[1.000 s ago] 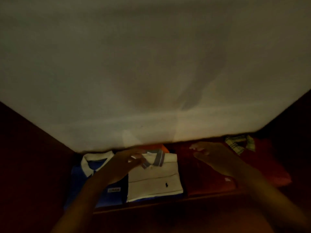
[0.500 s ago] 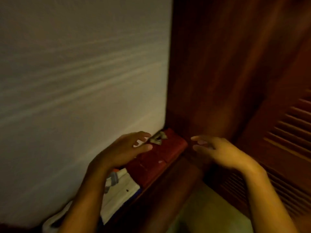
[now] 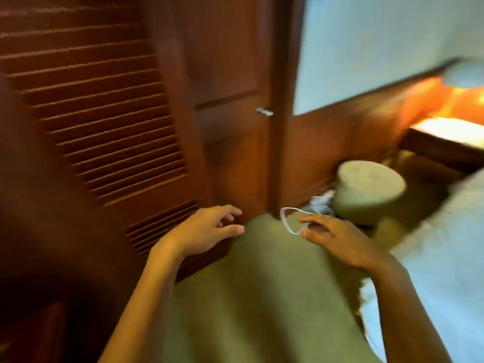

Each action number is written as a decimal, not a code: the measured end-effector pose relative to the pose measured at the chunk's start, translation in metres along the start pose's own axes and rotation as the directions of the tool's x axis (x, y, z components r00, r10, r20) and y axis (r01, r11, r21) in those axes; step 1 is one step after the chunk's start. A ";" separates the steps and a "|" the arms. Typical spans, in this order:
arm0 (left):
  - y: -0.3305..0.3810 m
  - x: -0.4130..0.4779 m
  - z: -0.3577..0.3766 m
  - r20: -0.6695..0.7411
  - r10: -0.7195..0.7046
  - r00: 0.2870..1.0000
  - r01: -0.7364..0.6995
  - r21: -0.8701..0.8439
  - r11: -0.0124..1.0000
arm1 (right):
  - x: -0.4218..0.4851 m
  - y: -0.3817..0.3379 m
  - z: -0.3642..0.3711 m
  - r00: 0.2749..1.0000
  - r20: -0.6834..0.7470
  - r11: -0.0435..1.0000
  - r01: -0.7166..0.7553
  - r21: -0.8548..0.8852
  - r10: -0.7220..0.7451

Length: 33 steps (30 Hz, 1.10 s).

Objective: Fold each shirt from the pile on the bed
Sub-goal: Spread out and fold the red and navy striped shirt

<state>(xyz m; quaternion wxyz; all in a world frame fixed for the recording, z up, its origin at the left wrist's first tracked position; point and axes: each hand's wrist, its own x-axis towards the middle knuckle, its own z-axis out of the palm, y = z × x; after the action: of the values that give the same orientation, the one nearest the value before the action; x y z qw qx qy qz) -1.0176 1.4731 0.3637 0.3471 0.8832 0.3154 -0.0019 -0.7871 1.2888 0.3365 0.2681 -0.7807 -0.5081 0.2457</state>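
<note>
Left hand (image 3: pixel 207 231), right hand (image 3: pixel 337 239) empty, grip released, beside louvred door (image 3: pixel 91 113); best facing bed (image 3: pixel 450 244) squarely, lifting one shirt.

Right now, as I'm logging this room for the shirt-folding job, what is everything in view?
Louvred door: one, dark brown, left.
Panelled door: one, brown, centre, with a metal handle.
Stool: one, round, beige, on the floor right of centre.
Cord: one, white, looped on the floor beside the stool.
Floor: one, greenish beige, bottom centre.
Bed: one, white, right edge.
Wall: one, pale blue, upper right.
Shirts: none in view.
Left hand: one, open, empty, low centre.
Right hand: one, open, empty, near the cord.
</note>
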 end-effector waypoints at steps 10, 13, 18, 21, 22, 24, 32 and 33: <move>0.355 0.151 0.263 0.469 0.443 0.764 -0.485 -0.035 0.874 | -0.304 0.262 -0.196 0.728 -0.371 0.814 -0.553 0.179 0.576; 0.446 0.165 0.331 0.541 0.507 0.671 -0.576 -0.051 0.816 | -0.380 0.317 -0.231 0.633 -0.416 0.745 -0.635 0.204 0.653; 0.575 0.185 0.438 0.616 0.564 0.550 -0.696 -0.036 0.718 | -0.487 0.408 -0.285 0.494 -0.486 0.642 -0.741 0.199 0.721; 0.640 0.191 0.508 0.647 0.590 0.484 -0.749 -0.042 0.661 | -0.549 0.466 -0.310 0.427 -0.495 0.578 -0.791 0.201 0.756; 0.661 0.194 0.533 0.652 0.597 0.467 -0.756 -0.054 0.652 | -0.569 0.486 -0.318 0.406 -0.501 0.561 -0.802 0.206 0.765; 0.700 0.198 0.578 0.664 0.600 0.446 -0.757 -0.077 0.649 | -0.606 0.519 -0.336 0.368 -0.509 0.539 -0.808 0.238 0.778; 0.841 0.171 0.704 0.718 0.600 0.351 -0.794 -0.112 0.598 | -0.721 0.603 -0.397 0.263 -0.548 0.489 -0.812 0.318 0.794; 0.856 0.167 0.715 0.727 0.599 0.336 -0.796 -0.120 0.593 | -0.735 0.611 -0.402 0.249 -0.549 0.479 -0.814 0.328 0.798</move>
<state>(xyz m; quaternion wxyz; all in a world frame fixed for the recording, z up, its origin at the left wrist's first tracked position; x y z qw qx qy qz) -0.2515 0.6473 0.3072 0.2865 0.8934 -0.2596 -0.2289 -0.3852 0.3335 0.3055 0.2502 -0.9626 0.0850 0.0598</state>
